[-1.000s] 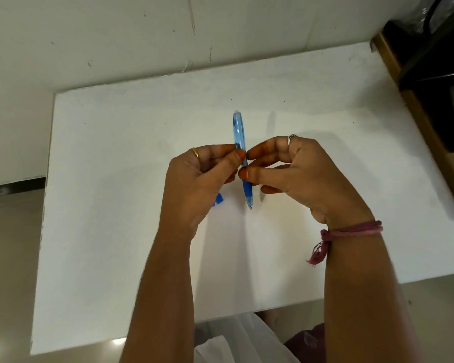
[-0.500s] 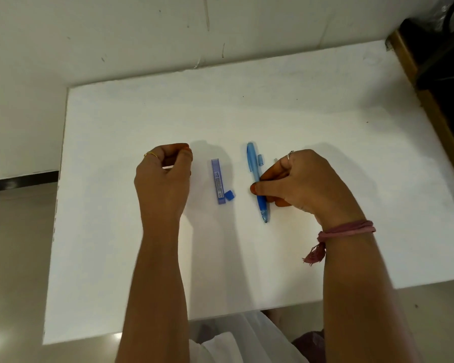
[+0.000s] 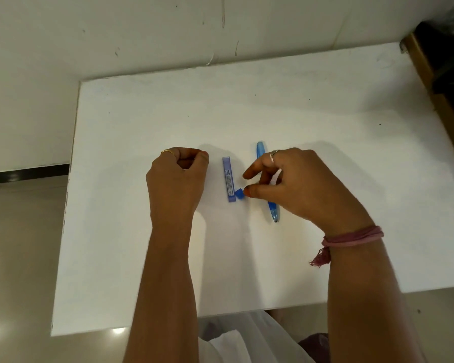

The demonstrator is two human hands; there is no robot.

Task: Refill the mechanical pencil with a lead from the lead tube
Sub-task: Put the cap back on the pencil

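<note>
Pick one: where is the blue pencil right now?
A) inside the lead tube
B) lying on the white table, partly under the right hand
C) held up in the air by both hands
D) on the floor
B: the mechanical pencil lies flat on the white table, its middle hidden under the right hand.
</note>
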